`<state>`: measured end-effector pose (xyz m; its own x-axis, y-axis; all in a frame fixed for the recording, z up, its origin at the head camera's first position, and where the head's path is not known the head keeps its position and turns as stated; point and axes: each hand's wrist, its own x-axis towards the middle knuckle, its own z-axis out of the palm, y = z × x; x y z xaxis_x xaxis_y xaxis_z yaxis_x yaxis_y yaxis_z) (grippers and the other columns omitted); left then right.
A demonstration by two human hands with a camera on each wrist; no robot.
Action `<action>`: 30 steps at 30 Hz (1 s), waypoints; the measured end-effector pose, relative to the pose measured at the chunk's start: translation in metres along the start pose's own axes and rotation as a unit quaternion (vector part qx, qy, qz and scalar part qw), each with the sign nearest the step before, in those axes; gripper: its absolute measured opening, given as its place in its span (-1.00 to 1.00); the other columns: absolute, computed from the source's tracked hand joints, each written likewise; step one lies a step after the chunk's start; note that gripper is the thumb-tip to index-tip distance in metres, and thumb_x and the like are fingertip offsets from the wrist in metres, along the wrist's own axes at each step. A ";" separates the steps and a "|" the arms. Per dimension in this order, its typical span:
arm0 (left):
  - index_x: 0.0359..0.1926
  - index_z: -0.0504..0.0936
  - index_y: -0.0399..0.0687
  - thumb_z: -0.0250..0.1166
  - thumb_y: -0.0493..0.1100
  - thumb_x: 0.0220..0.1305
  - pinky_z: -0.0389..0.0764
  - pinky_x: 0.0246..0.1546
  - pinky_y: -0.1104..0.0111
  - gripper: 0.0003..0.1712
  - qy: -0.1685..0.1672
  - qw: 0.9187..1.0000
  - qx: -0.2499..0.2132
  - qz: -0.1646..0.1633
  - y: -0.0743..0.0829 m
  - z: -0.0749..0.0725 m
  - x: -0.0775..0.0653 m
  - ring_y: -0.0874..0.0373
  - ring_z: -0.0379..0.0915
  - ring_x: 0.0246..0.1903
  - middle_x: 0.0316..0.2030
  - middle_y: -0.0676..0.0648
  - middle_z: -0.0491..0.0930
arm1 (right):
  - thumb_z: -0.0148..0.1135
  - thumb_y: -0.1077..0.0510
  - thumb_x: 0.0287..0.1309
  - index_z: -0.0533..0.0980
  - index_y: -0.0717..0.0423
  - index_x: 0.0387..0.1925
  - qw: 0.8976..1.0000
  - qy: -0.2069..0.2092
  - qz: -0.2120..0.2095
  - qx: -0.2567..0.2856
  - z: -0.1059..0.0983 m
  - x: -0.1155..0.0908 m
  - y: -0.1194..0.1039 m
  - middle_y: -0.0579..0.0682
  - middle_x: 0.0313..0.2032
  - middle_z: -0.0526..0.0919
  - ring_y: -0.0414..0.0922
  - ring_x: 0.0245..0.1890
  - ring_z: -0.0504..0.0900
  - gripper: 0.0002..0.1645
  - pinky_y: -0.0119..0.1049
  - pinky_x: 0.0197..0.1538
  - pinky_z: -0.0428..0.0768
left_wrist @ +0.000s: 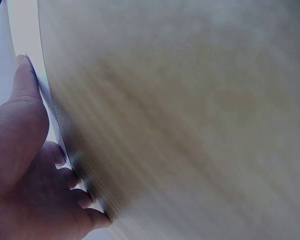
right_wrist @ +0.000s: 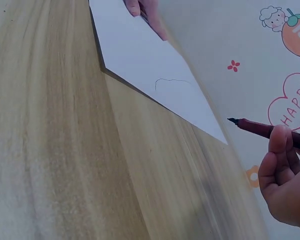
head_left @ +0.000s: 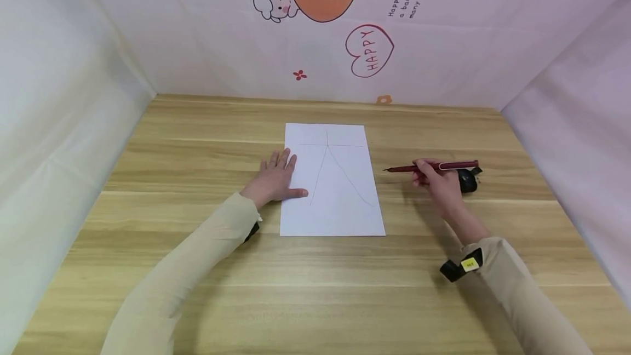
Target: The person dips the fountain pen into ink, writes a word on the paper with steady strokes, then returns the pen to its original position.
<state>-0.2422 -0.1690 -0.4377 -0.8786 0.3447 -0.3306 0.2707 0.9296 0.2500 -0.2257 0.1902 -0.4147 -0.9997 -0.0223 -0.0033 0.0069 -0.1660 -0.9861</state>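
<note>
A white sheet of paper (head_left: 340, 218) lies on the wooden table, bearing thin drawn lines: a short vertical one, a horizontal one and two that spread downward. My left hand (head_left: 276, 179) rests on the sheet's left edge, fingers spread and thumb stretched across the paper. In the left wrist view, the thumb and fingertips of the left hand (left_wrist: 25, 135) show along the paper's edge. To the right of the sheet, my right hand (head_left: 441, 185) pinches a dark red fountain pen (head_left: 404, 169). Its dark nib points left, apart from the paper, as the right wrist view also shows.
A black rounded object (head_left: 467, 179) lies just beyond the right hand, partly hidden by it. White fabric with printed cartoons and a heart (head_left: 370, 51) rises behind the table (head_left: 315, 289), and more white fabric stands at both sides.
</note>
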 end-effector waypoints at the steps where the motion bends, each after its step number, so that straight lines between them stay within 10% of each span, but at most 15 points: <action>1: 0.47 -0.26 -0.16 0.08 0.40 0.17 -0.17 0.38 -0.17 0.16 0.000 1.000 0.000 0.000 0.000 0.000 0.000 -0.23 -0.48 0.46 0.48 -0.22 -0.41 | 0.12 0.20 0.25 0.58 0.16 -0.31 1.000 0.003 -0.007 -0.006 0.000 -0.001 0.001 -0.07 -0.60 0.64 -0.27 -0.59 0.60 -0.86 -0.47 -0.48 0.58; 15: 0.47 -0.28 -0.17 0.09 0.39 0.17 -0.19 0.38 -0.18 0.16 -0.006 1.000 -0.010 -0.002 0.001 0.000 0.001 -0.23 -0.49 0.46 0.48 -0.22 -0.43 | 0.15 0.19 0.22 0.56 0.16 -0.21 0.998 0.002 -0.038 -0.043 -0.007 -0.007 -0.005 -0.06 -0.50 0.70 -0.28 -0.51 0.68 -0.85 -0.47 -0.37 0.64; 23: 0.47 -0.27 -0.16 0.09 0.39 0.17 -0.19 0.38 -0.18 0.16 -0.006 1.000 -0.012 0.000 0.000 0.000 0.001 -0.23 -0.49 0.46 0.48 -0.22 -0.42 | 0.17 0.15 0.21 0.51 0.29 -0.03 0.979 -0.003 -0.062 -0.193 -0.010 -0.012 -0.009 -0.27 -0.44 0.72 -0.37 -0.43 0.70 -0.65 -0.50 -0.29 0.63; 30: 0.47 -0.28 -0.14 0.08 0.41 0.16 -0.20 0.38 -0.17 0.17 -0.006 1.000 -0.010 -0.001 -0.001 0.002 0.003 -0.22 -0.50 0.46 0.48 -0.21 -0.43 | 0.07 0.50 0.14 0.42 0.51 0.07 0.984 -0.091 -0.119 -0.099 -0.012 -0.014 -0.009 -0.12 -0.28 0.76 -0.28 -0.26 0.73 -0.59 -0.52 -0.18 0.61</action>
<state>-0.2442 -0.1684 -0.4406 -0.8742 0.3443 -0.3423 0.2607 0.9277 0.2673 -0.2117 0.2037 -0.4081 -0.9522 -0.1843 0.2436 -0.2492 0.0078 -0.9684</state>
